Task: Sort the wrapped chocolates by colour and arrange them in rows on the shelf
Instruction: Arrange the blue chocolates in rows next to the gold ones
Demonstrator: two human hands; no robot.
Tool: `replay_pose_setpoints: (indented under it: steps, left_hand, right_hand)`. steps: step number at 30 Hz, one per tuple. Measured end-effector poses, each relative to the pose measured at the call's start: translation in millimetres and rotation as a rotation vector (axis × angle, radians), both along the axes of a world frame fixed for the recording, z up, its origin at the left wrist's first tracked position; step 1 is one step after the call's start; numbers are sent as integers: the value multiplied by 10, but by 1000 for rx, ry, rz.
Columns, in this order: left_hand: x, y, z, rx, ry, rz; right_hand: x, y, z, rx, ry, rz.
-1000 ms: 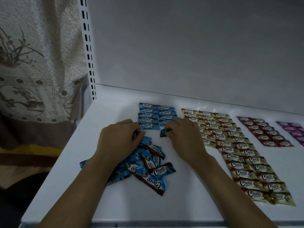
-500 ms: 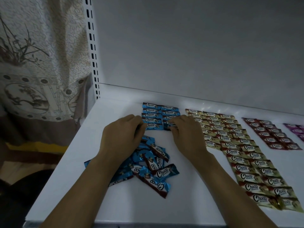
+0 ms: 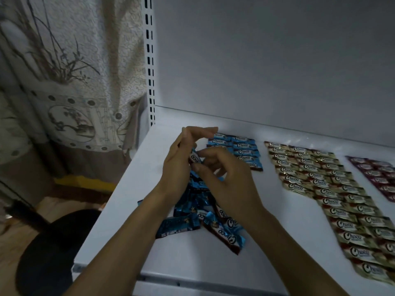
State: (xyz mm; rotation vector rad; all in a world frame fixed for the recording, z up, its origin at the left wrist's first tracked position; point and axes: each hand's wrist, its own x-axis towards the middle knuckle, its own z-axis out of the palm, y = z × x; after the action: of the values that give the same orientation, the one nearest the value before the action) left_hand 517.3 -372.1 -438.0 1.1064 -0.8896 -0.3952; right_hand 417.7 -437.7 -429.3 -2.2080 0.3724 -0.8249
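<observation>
A loose heap of blue wrapped chocolates [image 3: 203,218] lies on the white shelf [image 3: 192,263] near its front left. Behind it stand two short rows of blue chocolates [image 3: 243,149]. Both hands are raised above the heap. My left hand [image 3: 181,165] and my right hand [image 3: 226,178] together pinch one blue chocolate [image 3: 195,159] between their fingertips. Gold chocolates [image 3: 333,195] lie in long rows to the right, and dark red chocolates [image 3: 380,178] lie in rows at the far right.
The shelf's grey back panel [image 3: 277,71] rises behind the rows. A slotted white upright [image 3: 150,60] marks the left rear corner. A patterned curtain [image 3: 70,82] hangs left of the shelf, with a dark round object [image 3: 49,253] on the floor below.
Both hands have lifted off the shelf and come together over the heap, now holding one blue chocolate between them. The view has shifted to the left.
</observation>
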Motion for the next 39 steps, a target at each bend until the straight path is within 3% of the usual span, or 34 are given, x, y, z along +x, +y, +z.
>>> replay_pose_setpoints:
  steps: [5, 9, 11, 14, 17, 22, 26, 29, 34, 39]
  left_hand:
    - [-53, 42, 18, 269, -208, 18]
    - [38, 223, 115, 676, -618, 152]
    - [62, 452, 83, 882, -832, 142]
    - [-48, 773, -105, 1016, -917, 74]
    - [-138, 751, -271, 990, -974, 88]
    - [45, 459, -281, 952, -1076, 44]
    - [154, 446, -404, 644, -1028, 133]
    - [191, 449, -433, 524, -984, 140]
    - [144, 482, -419, 490, -996, 221]
    - [157, 505, -367, 513, -784, 240]
  right_hand:
    - [-259, -155, 39, 212, -14, -47]
    - [-536, -345, 12, 300, 87, -119]
    - [-587, -362, -57, 204, 222, -144]
    - [-560, -293, -197, -73, 263, -253]
    - [-421, -179, -291, -170, 183, -210]
    - [-324, -103, -445, -229, 375, -28]
    - [-398, -107, -461, -161, 313, -46]
    - [-360, -119, -466, -195, 304, -54]
    - [-264, -126, -474, -335, 421, 26]
    - [-365, -149, -532, -273, 269, -36]
